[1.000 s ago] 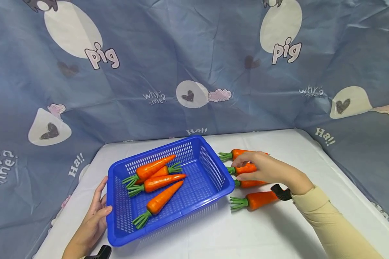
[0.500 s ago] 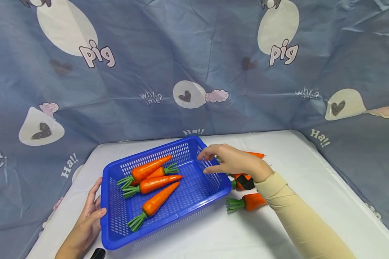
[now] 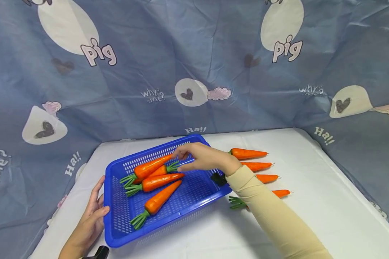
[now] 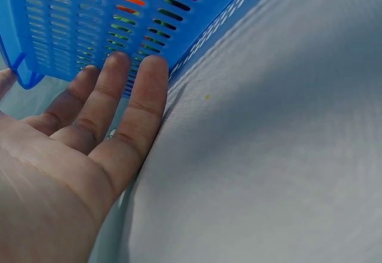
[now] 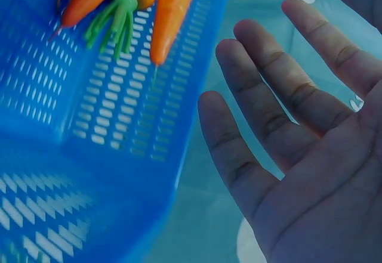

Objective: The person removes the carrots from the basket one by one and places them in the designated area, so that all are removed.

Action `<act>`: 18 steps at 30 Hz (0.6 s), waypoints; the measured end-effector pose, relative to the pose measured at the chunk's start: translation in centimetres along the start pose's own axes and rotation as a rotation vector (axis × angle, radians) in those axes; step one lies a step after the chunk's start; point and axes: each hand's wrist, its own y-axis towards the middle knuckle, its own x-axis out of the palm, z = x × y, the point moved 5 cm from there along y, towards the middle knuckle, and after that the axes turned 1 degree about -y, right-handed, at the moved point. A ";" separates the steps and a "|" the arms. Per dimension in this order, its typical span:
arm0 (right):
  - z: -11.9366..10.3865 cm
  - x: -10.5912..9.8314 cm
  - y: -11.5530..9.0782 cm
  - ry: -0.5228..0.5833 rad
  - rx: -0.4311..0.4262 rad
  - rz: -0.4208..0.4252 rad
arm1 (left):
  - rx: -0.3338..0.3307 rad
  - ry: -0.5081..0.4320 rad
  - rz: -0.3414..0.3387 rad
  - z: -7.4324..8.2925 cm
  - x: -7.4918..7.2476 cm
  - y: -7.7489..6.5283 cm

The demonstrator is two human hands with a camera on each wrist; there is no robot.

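Note:
A blue perforated plastic basket (image 3: 181, 212) stands on the table with several carrots (image 3: 161, 200) in its left part, their green stems mostly toward the left. My left hand (image 3: 90, 221) is at the basket's left end, the thumb at the rim. In the left wrist view its fingers (image 4: 149, 96) extend along the outer wall, straight and touching or nearly touching it. Over the basket hovers my right hand (image 3: 202, 158), holding nothing, its fingertips near a carrot's green stem (image 3: 173, 166). The right wrist view shows its palm bare and fingers (image 5: 256, 90) spread.
Several more carrots (image 3: 249, 154) lie in a column on the white tablecloth (image 3: 324, 187) right of the basket, partly hidden by my right forearm (image 3: 272, 212). A blue printed cloth (image 3: 142, 118) hangs behind the table.
My right hand has moved left, from above the carrots on the table to over the basket, without carrying anything. My left hand has stayed at the basket's left end.

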 end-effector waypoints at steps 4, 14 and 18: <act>-0.2 0.6 1.2 0.008 -0.010 -0.019 | -0.004 0.013 0.003 0.0 0.0 0.0; -0.2 1.6 3.2 0.087 0.009 -0.039 | -0.046 0.033 0.021 0.0 0.0 0.0; 0.0 2.0 3.7 0.100 0.000 -0.037 | -0.070 0.049 0.044 -0.1 -0.1 0.1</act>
